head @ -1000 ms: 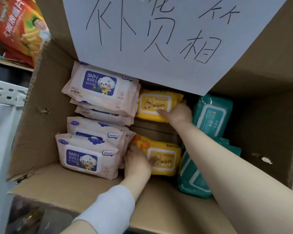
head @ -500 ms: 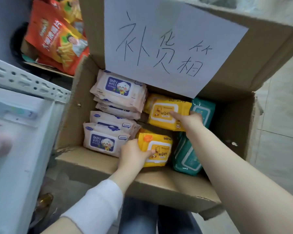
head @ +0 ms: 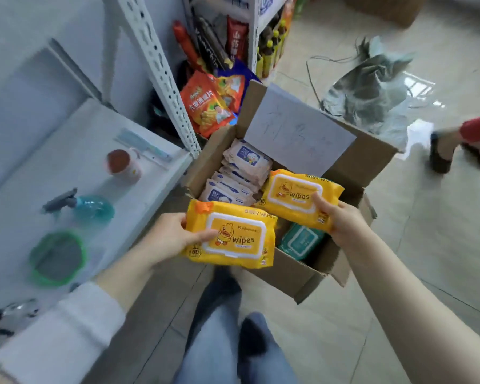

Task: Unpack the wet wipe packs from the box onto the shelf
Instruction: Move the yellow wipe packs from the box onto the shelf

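Note:
An open cardboard box (head: 297, 275) stands on the floor beside a white shelf (head: 75, 167). My left hand (head: 166, 238) grips one yellow wipes pack (head: 233, 235) by its left end, lifted above the box's near edge. My right hand (head: 341, 220) grips a second yellow wipes pack (head: 297, 196) by its right end, held over the box. Inside the box lie stacked pink baby wipes packs (head: 241, 173) on the left and a green wipes pack (head: 301, 239) at the lower right.
On the shelf sit a cup (head: 122, 164), a blue spray bottle (head: 86, 207) and a green-rimmed round thing (head: 57, 257). Snack bags (head: 208, 106) lie behind the box by the shelf's post (head: 164, 76). A grey plastic bag (head: 372, 90) and another person's feet (head: 455, 153) are on the tiled floor.
Both hands have lifted their yellow packs up out of the box. The view has pulled back and up, so the shelf and the floor now show.

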The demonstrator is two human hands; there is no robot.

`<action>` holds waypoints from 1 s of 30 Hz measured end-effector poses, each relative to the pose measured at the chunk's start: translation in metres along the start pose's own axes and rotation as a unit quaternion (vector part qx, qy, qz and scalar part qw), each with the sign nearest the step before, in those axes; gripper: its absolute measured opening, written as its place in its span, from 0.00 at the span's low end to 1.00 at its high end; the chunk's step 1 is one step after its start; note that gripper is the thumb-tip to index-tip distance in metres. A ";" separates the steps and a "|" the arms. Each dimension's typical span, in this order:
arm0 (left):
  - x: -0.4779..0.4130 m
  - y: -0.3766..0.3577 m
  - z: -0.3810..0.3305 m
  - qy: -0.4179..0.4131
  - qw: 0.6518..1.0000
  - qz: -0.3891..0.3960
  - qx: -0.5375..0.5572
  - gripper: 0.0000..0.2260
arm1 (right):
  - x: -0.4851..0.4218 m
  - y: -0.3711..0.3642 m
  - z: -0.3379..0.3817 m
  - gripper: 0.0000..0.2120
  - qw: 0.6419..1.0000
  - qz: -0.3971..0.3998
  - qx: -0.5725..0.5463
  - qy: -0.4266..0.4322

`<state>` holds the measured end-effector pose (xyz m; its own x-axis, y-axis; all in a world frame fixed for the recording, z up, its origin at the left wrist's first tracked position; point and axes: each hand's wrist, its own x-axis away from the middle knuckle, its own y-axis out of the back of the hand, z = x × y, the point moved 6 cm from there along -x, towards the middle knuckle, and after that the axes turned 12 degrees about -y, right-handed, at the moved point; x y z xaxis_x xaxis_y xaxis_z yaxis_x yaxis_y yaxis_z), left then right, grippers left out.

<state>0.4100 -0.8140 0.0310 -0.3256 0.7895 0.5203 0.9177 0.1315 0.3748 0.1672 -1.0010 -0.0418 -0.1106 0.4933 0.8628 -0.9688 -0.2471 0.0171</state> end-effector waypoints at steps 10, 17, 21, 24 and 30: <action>0.180 0.174 -0.037 -0.102 0.953 -0.209 0.196 0.42 | 0.214 -0.164 0.109 0.31 0.956 0.223 0.119 0.147; 0.248 0.293 -0.008 -0.140 0.905 -0.319 0.245 0.41 | 0.295 -0.329 0.134 0.36 0.913 0.287 0.197 0.211; 0.270 0.355 0.031 -0.145 0.875 -0.384 0.255 0.42 | 0.313 -0.420 0.131 0.20 0.891 0.313 0.228 0.235; 0.275 0.398 0.060 -0.136 0.856 -0.430 0.255 0.37 | 0.317 -0.485 0.133 0.21 0.872 0.334 0.258 0.249; 0.240 0.496 0.107 -0.114 0.796 -0.530 0.268 0.14 | 0.311 -0.629 0.157 0.20 0.825 0.384 0.291 0.295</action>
<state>0.8115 -0.4950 0.2598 -0.9883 0.1450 -0.0470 0.1399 0.9853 0.0983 0.7775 -0.8235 0.2951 -0.8979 0.2819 0.3380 -0.3106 -0.9500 -0.0327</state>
